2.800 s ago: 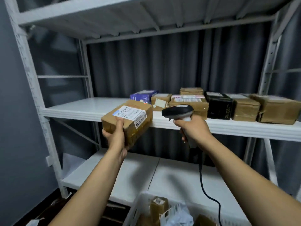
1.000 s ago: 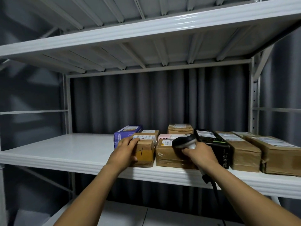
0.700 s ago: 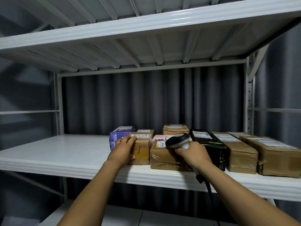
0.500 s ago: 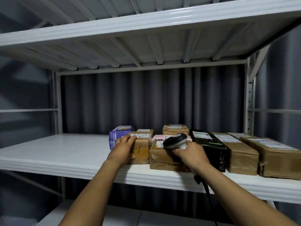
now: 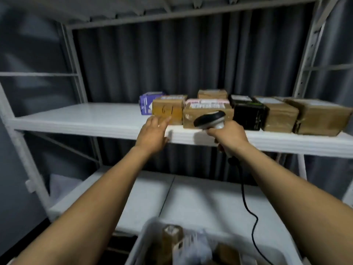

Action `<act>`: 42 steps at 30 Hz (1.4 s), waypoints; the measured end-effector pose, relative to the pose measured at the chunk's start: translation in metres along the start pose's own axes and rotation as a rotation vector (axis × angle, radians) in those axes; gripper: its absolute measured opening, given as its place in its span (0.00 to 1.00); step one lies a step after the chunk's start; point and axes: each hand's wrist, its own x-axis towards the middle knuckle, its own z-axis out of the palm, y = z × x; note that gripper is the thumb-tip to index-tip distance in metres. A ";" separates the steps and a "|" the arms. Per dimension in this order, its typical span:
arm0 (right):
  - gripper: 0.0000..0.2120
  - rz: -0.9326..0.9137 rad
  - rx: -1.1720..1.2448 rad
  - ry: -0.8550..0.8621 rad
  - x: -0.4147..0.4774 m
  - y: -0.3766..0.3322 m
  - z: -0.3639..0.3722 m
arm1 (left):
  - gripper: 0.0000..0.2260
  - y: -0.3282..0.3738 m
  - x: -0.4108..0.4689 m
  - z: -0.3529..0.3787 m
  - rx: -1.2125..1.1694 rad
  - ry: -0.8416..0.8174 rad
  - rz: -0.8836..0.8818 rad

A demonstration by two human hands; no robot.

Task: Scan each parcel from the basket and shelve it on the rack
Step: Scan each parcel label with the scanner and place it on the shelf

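Item: small brown parcel (image 5: 168, 111), taped cardboard, marked by hand on its front, standing on the rack's middle shelf (image 5: 91, 119) between a purple box (image 5: 146, 104) and a larger brown parcel (image 5: 207, 113). Probably light and stiff; best held across 2 opposite sides. Left hand (image 5: 152, 134) open and empty just before it; right hand (image 5: 228, 135) closed around the scanner (image 5: 210, 119); more parcels wait in the basket (image 5: 145, 240).
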 end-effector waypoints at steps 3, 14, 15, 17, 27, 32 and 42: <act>0.11 0.014 -0.029 -0.056 -0.037 0.018 0.012 | 0.32 0.007 -0.046 0.018 0.015 -0.066 0.023; 0.12 0.233 -0.129 -0.241 -0.140 0.128 0.048 | 0.30 0.052 -0.195 0.126 -0.061 -0.498 -0.006; 0.12 0.263 -0.126 -0.238 -0.145 0.140 0.050 | 0.30 0.058 -0.204 0.136 -0.080 -0.530 -0.006; 0.12 0.310 -0.130 -0.237 -0.153 0.161 0.052 | 0.30 0.068 -0.220 0.152 -0.124 -0.600 -0.021; 0.10 0.472 -0.202 -0.244 -0.188 0.234 0.056 | 0.29 0.120 -0.271 0.226 -0.164 -0.621 0.277; 0.10 0.550 -0.194 -0.237 -0.201 0.265 0.049 | 0.38 0.132 -0.271 0.266 -0.127 -0.681 0.366; 0.13 0.574 -0.188 -0.269 -0.207 0.282 0.052 | 0.44 0.123 -0.266 0.296 -0.261 -0.635 0.351</act>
